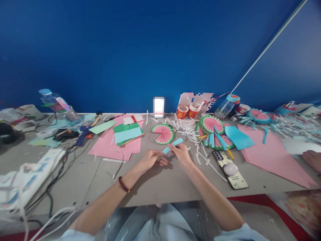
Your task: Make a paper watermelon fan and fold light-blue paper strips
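Between my two hands is a narrow light-blue paper strip, tilted up to the right. My left hand pinches its lower left end, and a beaded bracelet circles that wrist. My right hand grips the strip near its middle, thumb and fingers pressed together. Just beyond the strip lies a pleated pink paper fan with a green and white rim, spread to most of a circle with a wedge open at its left. To the right, finished-looking watermelon-coloured fans lie stacked with blue strips on top.
Pink sheets with green and blue paper lie left; more pink paper lies right. A phone carries a white earphone case. Paper cups, white paper scraps and a bottle stand or lie behind. A power strip is left. Another person's hand rests far right.
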### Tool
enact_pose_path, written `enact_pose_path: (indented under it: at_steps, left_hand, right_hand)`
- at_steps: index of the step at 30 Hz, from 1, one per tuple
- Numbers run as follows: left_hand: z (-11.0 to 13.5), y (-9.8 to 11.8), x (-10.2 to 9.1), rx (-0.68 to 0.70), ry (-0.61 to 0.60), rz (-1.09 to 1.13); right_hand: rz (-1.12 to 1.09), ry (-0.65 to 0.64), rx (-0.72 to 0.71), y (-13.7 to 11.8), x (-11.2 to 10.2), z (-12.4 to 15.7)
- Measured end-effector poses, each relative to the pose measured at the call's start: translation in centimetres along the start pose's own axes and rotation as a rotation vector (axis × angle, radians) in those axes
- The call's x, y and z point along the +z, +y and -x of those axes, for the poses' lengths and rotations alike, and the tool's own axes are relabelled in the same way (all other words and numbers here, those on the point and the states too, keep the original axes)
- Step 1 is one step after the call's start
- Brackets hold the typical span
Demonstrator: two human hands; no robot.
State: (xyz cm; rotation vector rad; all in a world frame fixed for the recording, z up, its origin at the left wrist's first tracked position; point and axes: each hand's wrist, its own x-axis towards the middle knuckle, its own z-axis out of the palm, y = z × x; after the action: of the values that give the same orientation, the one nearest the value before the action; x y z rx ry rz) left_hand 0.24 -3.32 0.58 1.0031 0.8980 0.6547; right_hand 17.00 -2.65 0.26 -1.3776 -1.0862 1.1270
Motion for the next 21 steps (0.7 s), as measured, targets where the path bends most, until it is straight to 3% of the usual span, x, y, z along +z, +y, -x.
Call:
enact_pose_path:
  at_steps: [13,21]
  left_hand:
    - [-0.22,-0.44,-0.19,0.052,0.047,-0.066]
    - [-0.15,-0.27,0.08,0.025,0.048,-0.080]
  right_hand:
    - [-0.194,-0.283,0.179,0.43,0.13,-0.08]
    - [-0.026,-0.194,0.057,0.37,0.27,0.13]
